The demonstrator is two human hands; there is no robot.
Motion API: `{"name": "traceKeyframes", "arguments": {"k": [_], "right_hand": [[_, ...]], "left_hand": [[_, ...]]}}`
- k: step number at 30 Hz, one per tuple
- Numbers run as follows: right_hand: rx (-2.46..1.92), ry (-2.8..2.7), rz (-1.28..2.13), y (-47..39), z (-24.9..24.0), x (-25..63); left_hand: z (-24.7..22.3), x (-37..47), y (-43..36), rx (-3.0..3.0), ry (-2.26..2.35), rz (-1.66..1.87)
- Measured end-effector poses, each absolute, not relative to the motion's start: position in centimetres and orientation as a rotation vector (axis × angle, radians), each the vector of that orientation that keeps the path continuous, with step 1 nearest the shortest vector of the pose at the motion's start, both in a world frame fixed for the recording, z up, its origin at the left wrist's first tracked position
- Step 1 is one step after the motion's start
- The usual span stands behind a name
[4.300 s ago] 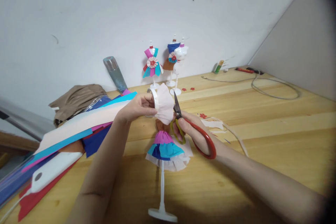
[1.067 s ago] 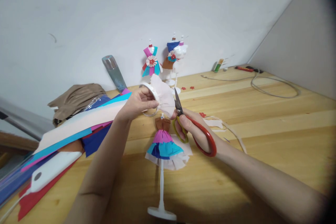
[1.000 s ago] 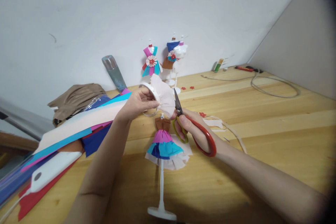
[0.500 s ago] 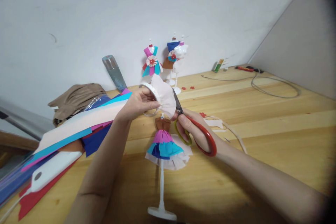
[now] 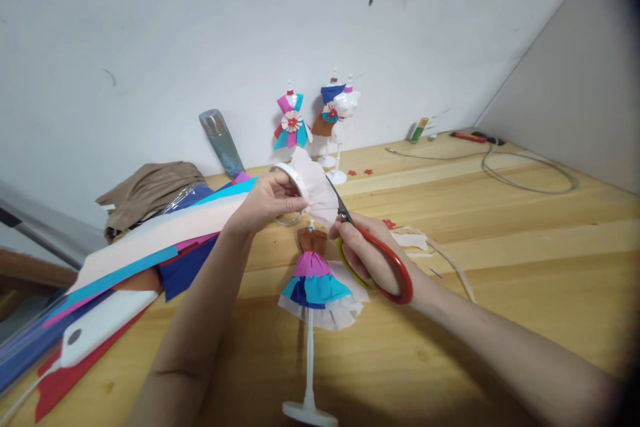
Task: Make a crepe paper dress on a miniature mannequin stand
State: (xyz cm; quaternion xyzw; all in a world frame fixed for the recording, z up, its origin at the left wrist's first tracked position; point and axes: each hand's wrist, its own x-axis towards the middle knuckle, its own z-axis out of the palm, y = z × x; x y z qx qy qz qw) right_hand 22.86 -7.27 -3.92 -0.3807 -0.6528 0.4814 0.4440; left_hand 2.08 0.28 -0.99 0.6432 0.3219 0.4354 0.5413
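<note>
My left hand (image 5: 273, 202) pinches a pale pink piece of crepe paper (image 5: 317, 188) and also has a white tape roll (image 5: 292, 172) looped about its fingers. In my right hand (image 5: 370, 247) is a pair of scissors (image 5: 383, 252) with one red and one yellow-green handle loop; the dark blades lie at the paper's right edge. Just below both hands stands a small white dress form (image 5: 310, 353). Its paper dress (image 5: 314, 273) has a brown top, a pink band, blue patches and a pale ruffled hem.
More dressed miniature forms (image 5: 293, 121) stand by the wall. Crepe paper sheets (image 5: 165, 233), a white glue gun (image 5: 105, 327), brown cloth (image 5: 150, 193) and a bottle (image 5: 220, 140) are on the left. A cable (image 5: 530, 155) and paper scraps (image 5: 413, 240) lie on the right.
The view has shifted slightly, so everything sits a little lower. The scissors' handle loops look closer together, with the blades still at the paper's edge.
</note>
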Motion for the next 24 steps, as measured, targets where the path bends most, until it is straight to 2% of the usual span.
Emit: {"name": "traceKeyframes", "arguments": {"k": [6,24], "right_hand": [[-0.835,-1.622,1.314,-7.3,-3.96,23.23],[-0.822,-1.733,1.144,-6.86,-3.73,23.75]], "left_hand": [[-1.12,2.04,0.35,1.515,0.739,1.075],[-1.44,2.42,0.42,1.53,0.606,0.946]]}}
